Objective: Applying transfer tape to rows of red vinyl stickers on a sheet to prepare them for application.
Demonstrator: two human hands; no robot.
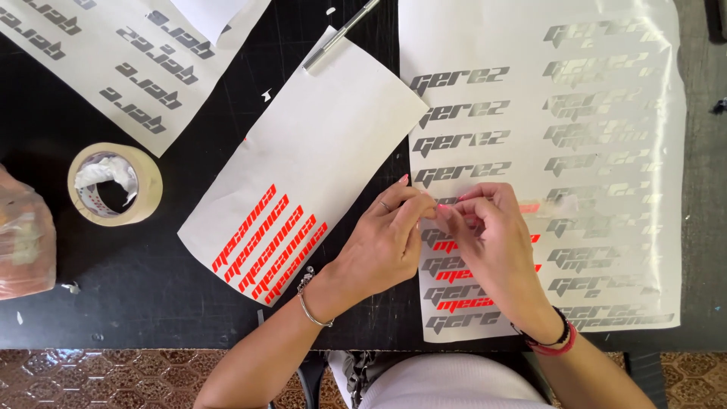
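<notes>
My left hand [386,238] and my right hand [496,242] meet over a large white sheet [530,60] printed with rows of silver-grey lettering and a few red letter strips. Together, their fingertips pinch a thin strip of clear transfer film with red lettering [541,206], which stretches to the right above the sheet. The left wrist wears a silver bracelet, the right wrist red and black bands. A smaller white sheet [318,136] with several diagonal red letter strips lies just left of my left hand.
A roll of beige masking tape [115,184] sits at the left on the black table [136,280]. A silver pen-like tool [341,34] rests at the top. Another lettered sheet [121,60] lies top left, a plastic bag [24,242] at the left edge.
</notes>
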